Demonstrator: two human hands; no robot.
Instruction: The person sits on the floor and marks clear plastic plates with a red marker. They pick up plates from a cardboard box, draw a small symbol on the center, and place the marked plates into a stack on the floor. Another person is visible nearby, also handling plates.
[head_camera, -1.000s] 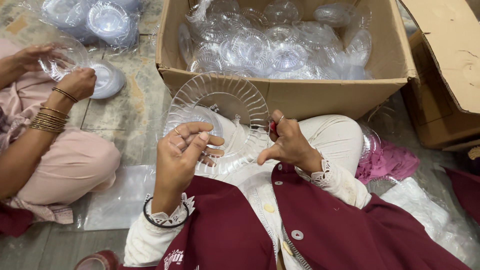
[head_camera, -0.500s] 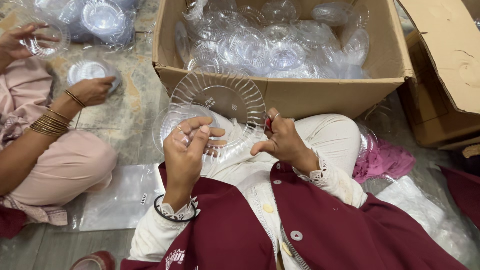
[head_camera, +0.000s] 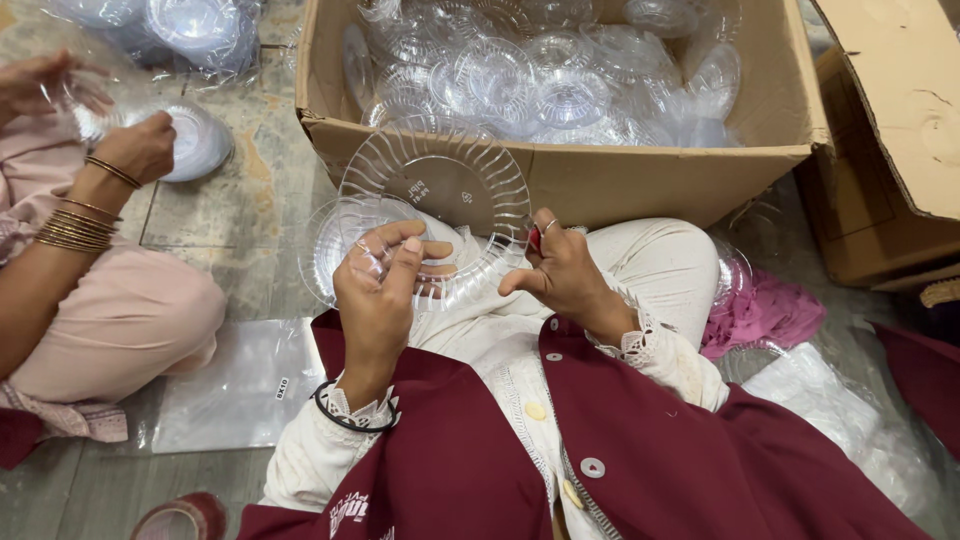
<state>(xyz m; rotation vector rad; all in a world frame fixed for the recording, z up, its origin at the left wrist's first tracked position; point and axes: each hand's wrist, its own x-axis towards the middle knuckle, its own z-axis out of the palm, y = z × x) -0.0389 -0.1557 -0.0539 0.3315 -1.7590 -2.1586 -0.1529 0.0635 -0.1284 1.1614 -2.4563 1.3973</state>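
Head-camera view: a clear, round, ribbed-rimmed plastic plate (head_camera: 440, 190) is held tilted up over the person's lap, just in front of the near wall of a large open brown cardboard box (head_camera: 640, 180). The plate's lower left rim is pinched by the left hand (head_camera: 385, 290), thumb and fingers closed together on it, while its lower right rim is clamped between the thumb and fingers of the right hand (head_camera: 560, 270); a small red item is seen at that hand's fingertips, too small to be identified. A second clear plastic plate (head_camera: 335, 245) lies just behind and below the left hand, partly overlapped by the held one. The box is filled with many more clear plastic plates and bowls (head_camera: 540, 70), some wrapped in thin film. A flat clear plastic bag (head_camera: 245, 385) is spread on the stone floor beside the left knee. A crumpled pink cloth (head_camera: 765, 315) lies near the right knee. At the far left a co-worker in pale pink is seated, one bangled hand (head_camera: 140, 145) resting against a stack of clear bowls (head_camera: 195, 140). A second cardboard box (head_camera: 890, 150) stands at the right.
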